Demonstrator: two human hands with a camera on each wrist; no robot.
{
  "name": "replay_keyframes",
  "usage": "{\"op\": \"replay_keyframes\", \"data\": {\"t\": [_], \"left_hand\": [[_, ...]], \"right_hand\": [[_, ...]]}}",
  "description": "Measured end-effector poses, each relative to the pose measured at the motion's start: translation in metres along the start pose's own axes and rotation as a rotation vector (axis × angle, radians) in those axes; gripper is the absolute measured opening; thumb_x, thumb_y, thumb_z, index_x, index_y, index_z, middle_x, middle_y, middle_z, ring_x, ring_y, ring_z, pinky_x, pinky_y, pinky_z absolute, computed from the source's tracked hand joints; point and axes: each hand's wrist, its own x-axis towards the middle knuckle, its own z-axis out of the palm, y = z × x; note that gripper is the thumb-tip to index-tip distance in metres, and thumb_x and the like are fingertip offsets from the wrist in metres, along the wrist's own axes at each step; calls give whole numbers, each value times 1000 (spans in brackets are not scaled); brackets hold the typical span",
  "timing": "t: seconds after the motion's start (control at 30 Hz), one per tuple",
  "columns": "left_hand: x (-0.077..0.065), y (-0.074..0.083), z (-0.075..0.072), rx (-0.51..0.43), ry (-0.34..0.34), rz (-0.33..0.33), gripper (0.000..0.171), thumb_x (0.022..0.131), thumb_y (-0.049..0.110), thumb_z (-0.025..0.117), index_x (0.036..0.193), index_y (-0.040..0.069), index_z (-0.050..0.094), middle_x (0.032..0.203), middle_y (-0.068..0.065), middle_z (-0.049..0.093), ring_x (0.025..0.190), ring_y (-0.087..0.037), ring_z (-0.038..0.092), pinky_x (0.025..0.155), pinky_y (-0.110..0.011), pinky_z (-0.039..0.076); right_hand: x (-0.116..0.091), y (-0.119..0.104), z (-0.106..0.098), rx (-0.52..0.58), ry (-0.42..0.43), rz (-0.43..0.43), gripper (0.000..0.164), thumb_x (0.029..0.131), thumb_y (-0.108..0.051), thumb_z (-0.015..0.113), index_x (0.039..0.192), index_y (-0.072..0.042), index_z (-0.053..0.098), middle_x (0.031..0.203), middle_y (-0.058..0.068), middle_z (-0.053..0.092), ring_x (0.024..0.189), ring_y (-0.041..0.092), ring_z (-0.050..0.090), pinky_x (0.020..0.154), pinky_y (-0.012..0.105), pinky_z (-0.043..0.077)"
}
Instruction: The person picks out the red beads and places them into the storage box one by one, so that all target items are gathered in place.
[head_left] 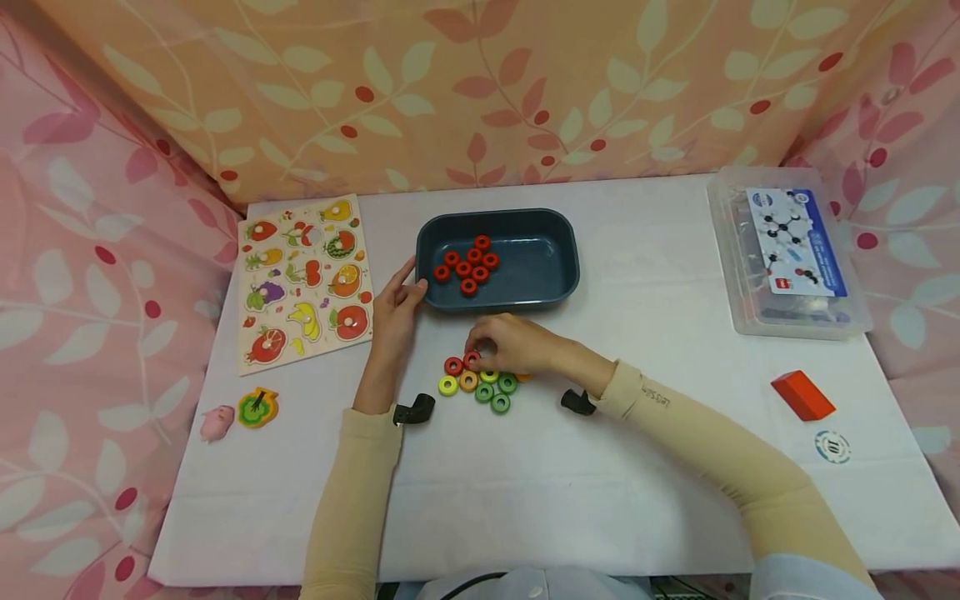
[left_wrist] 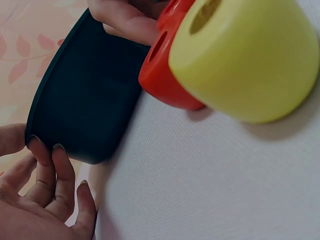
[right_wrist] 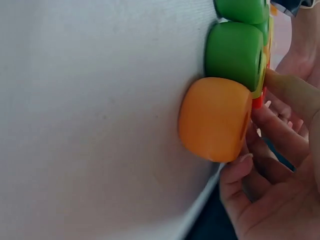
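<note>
My left hand [head_left: 396, 312] holds the left end of a dark blue tray [head_left: 525, 302], its thumb at the rim; its fingertips meet the end wall in the left wrist view. Several red rings [head_left: 465, 270] lie inside the tray, toward its left. In front of the tray, my right hand [head_left: 517, 344] pinches a red ring [head_left: 472, 359] with thumb and fingers. Around it on the table are another red ring [head_left: 453, 367], a yellow ring [head_left: 447, 385], an orange ring [right_wrist: 215, 120] and green rings [head_left: 500, 403]. The hand partly covers the group.
A wooden fruit puzzle board [head_left: 306, 283] lies at the left, with a pink pig figure [head_left: 217, 423] and a green-and-orange piece [head_left: 258, 407] before it. At the right are a clear plastic case [head_left: 795, 250], a red block [head_left: 802, 395] and a round token [head_left: 832, 447].
</note>
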Motion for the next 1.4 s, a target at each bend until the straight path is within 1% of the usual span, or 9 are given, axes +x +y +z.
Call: {"op": "replay_keyframes", "data": {"t": [0.13,0.23,0.43,0.57,0.7,0.83,1.03,1.2,1.4], "left_hand": [[8,-11,-2,-23,10,-7,49,100,20,62,148,23,51,116,-29,62,99,-19,58,102,-32,42],[13,-21,-4,-25,12,1,48,100,24,63,147,29,52,120,-28,62,104,-20,59,106,-32,41],[14,-27,-5,0,10,32,46,99,30,64,144,35,54,119,-26,64,102,-17,59,105,-30,42],[12,-23,-4,-14,7,8,48,100,27,63,146,32,52,121,-26,64,104,-16,60,107,-30,42],[6,-11,-3,-16,-5,-1,49,101,21,61,149,24,50,122,-30,62,105,-20,60,106,-31,42],[-1,0,-1,-8,-13,5,50,101,18,60,150,20,49,122,-33,60,106,-23,59,106,-31,43],[-4,2,0,-1,-9,5,49,101,18,60,149,20,49,122,-32,60,105,-22,60,106,-30,43],[-1,-2,-1,-25,-12,11,49,101,18,60,149,20,50,122,-33,59,107,-26,59,107,-34,42],[12,-24,-4,-32,-3,32,47,100,26,63,146,31,53,120,-29,62,110,-25,60,107,-30,42]], "right_hand": [[-1,1,0,-14,24,-6,9,92,-19,72,99,-16,75,100,-1,66,84,15,58,74,27,49],[-1,2,0,-21,25,-3,9,91,-18,72,100,-16,76,101,-1,65,84,14,57,74,26,48],[0,2,1,-12,9,-2,7,91,-19,73,97,-16,76,95,-5,65,84,10,57,76,25,50],[0,2,0,37,-10,-21,13,90,-19,75,102,-14,76,95,-4,68,83,11,59,74,24,50],[-1,3,0,71,-44,-38,21,87,-20,78,106,-11,75,96,0,67,79,15,59,70,25,49],[0,3,3,60,-45,-39,20,87,-19,78,105,-11,75,94,1,65,78,13,57,69,24,48],[0,1,4,33,3,-56,15,88,-20,76,100,-12,74,92,-2,65,77,10,56,68,23,49],[-4,-6,-9,76,66,-57,17,88,-22,75,104,-16,72,94,-8,66,78,9,60,68,22,52],[-6,-9,-38,82,251,-115,24,86,-18,77,110,-13,73,99,-4,68,83,15,59,70,28,52]]}}
